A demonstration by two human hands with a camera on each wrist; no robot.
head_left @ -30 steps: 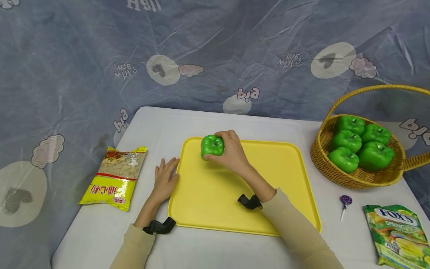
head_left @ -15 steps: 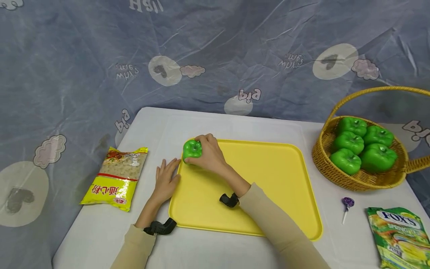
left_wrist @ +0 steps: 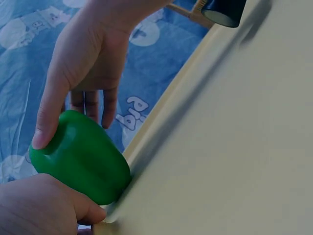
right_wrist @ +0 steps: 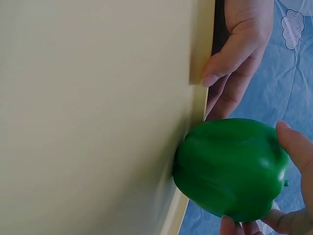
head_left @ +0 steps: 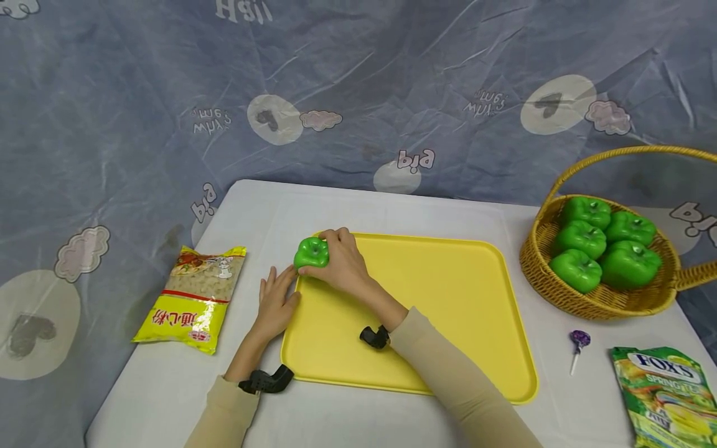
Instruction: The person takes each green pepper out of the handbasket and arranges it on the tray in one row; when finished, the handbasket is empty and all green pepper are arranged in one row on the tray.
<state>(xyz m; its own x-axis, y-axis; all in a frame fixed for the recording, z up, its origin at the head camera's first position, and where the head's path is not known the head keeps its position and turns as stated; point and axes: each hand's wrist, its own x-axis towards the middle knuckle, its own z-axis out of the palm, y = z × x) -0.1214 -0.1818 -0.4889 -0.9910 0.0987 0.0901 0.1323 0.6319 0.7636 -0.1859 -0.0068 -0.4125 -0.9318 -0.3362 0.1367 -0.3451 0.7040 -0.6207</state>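
Observation:
A glossy green bell pepper [head_left: 310,252] is at the far left corner of the yellow tray [head_left: 414,311]. My right hand [head_left: 344,264] grips it from the right side, thumb and fingers around its upper part. In the right wrist view the pepper [right_wrist: 230,169] overlaps the tray's rim. My left hand [head_left: 274,303] lies along the tray's left edge with fingers extended, its fingertips close to the pepper. The thumb of that left hand [right_wrist: 242,54] touches the rim in the right wrist view.
A wicker basket [head_left: 551,292] with several green bell peppers stands at the right. Below it lie a purple lollipop [head_left: 580,339] and a green FOX'S candy bag [head_left: 666,398]. A yellow pasta bag [head_left: 193,298] is left of my left hand. A grey patterned cloth [head_left: 358,81] hangs behind the table.
My right hand has carried the bell pepper left, from over the tray to its far left corner, and slightly lower in view. The left hand stays at the tray's edge.

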